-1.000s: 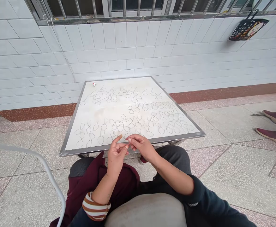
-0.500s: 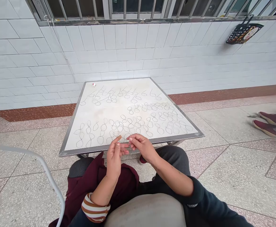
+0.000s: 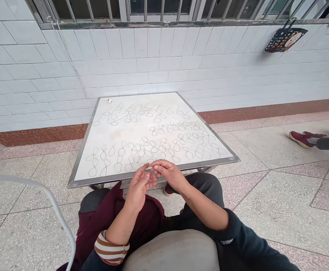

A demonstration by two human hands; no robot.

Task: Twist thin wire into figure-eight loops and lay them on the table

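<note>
My left hand and my right hand meet just over the front edge of a white-topped table. Both have thumb and fingers closed in a pinch, their fingertips touching or nearly so. A thin wire seems to run between the fingertips, too fine to follow clearly. On the tabletop lie many thin dark wire pieces; those at the near and right side are bent into figure-eight loops. Farther back, other wire pieces have a single loop with a loose straight tail.
A small red-and-white object sits at the table's far left corner. A metal rim borders the top. Behind stands a tiled wall with a hanging dark bag. Another person's shoe shows at right; a pale curved tube at left.
My left hand's fingers have drawn in and closed against my right fingertips; its raised index finger has come down. The other person's feet at right have shifted. The view has moved slightly.
</note>
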